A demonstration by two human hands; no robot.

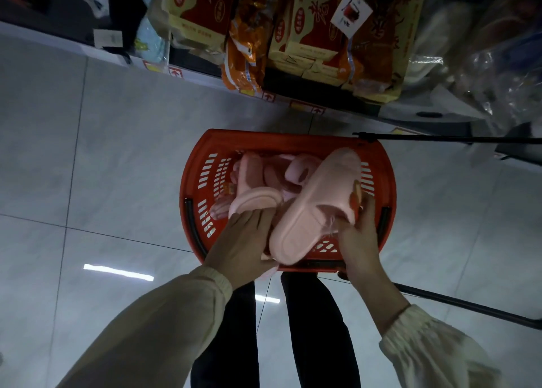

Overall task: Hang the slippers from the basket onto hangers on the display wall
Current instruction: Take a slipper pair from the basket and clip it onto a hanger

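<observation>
A red plastic basket (193, 182) stands on the tiled floor in front of my legs, holding several pink slippers. One large pink slipper (316, 202) lies sole-up across the basket's right side. My right hand (359, 235) grips it at the strap end, near an orange tag (356, 195). My left hand (246, 246) reaches into the basket with its fingers wrapped around the near edge of another pink slipper (253, 197). More slippers (296, 172) lie deeper in the basket.
A low shelf (293, 100) runs along the far side with red-and-yellow packaged goods (202, 9) and orange bags (246, 50). A white tag (351, 13) hangs above. Black rods (445, 138) cross at the right. Clear-wrapped goods (484, 65) fill the right.
</observation>
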